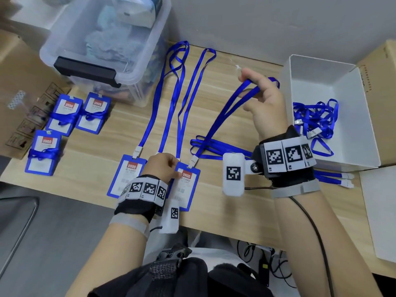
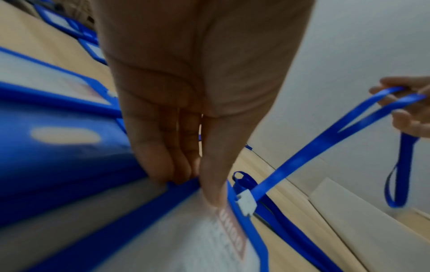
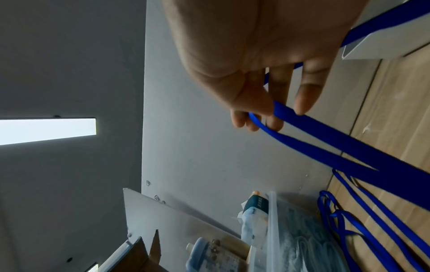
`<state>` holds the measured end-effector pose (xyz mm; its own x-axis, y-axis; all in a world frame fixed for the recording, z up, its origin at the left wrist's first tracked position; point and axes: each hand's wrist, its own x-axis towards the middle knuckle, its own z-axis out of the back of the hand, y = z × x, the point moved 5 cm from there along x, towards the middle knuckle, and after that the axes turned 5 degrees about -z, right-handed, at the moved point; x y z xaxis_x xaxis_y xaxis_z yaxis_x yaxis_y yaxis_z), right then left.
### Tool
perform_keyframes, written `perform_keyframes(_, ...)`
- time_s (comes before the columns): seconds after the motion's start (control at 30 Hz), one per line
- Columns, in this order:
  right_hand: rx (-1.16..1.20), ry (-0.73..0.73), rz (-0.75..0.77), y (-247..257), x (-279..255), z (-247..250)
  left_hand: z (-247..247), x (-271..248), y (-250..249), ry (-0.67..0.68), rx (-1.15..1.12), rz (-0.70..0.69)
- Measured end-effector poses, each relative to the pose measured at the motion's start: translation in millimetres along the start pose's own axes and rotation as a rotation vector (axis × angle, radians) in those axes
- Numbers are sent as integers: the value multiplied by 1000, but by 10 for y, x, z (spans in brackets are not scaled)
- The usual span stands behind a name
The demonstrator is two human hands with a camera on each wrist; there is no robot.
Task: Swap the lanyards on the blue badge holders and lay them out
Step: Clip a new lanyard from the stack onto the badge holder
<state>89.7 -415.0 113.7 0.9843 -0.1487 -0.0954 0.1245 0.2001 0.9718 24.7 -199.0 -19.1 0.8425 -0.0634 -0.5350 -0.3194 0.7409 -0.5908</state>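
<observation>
Your right hand (image 1: pixel 264 103) pinches the loop of a blue lanyard (image 1: pixel 227 116) and holds it up off the counter (image 1: pixel 214 217). Its clip is on a blue badge holder (image 1: pixel 188 185) that your left hand (image 1: pixel 162 166) grips at the top edge, flat on the wood. Just left lies a second badge holder (image 1: pixel 125 175) with its lanyard stretched toward the grey wall (image 1: pixel 278 22). A white box (image 1: pixel 362 133) of lanyards sits to the right. A clear bin (image 1: pixel 102 46) stands at the back left, with three wrapped badge holders (image 1: pixel 64 114) near it.
</observation>
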Motion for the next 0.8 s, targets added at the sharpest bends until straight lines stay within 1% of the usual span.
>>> perform_keyframes(0.07, 16, 63, 38, 86, 1, -55, 36, -5, -21, -25, 12, 1)
perform_keyframes(0.13, 25, 145, 102, 205, 12, -133, 123, 2, -99, -91, -20, -43)
perform_keyframes(0.2, 23, 246, 164, 332, 29, -231, 271, 4, -275, -157, -201, -144)
perform_keyframes(0.23, 19, 297, 186, 392, 40, -287, 344, 17, -385, -162, -314, -219)
perform_keyframes(0.27, 13, 345, 201, 439, 53, -343, 417, 31, -513, -150, -413, -297)
perform_keyframes(0.33, -1, 419, 219, 516, 97, -438, 519, 87, -763, -78, -551, -423)
perform_keyframes(0.43, -8, 469, 214, 582, 208, -524, 556, 187, -1037, 94, -643, -506)
perform_keyframes(0.5, -10, 453, 182, 585, 319, -530, 558, 271, -1106, 157, -611, -524)
perform_keyframes(0.6, 16, 401, 131, 554, 546, -499, 568, 419, -1093, 164, -510, -512)
perform_keyframes(0.8, 36, 320, 3, 342, 1279, -497, 520, 810, -965, 180, -464, -388)
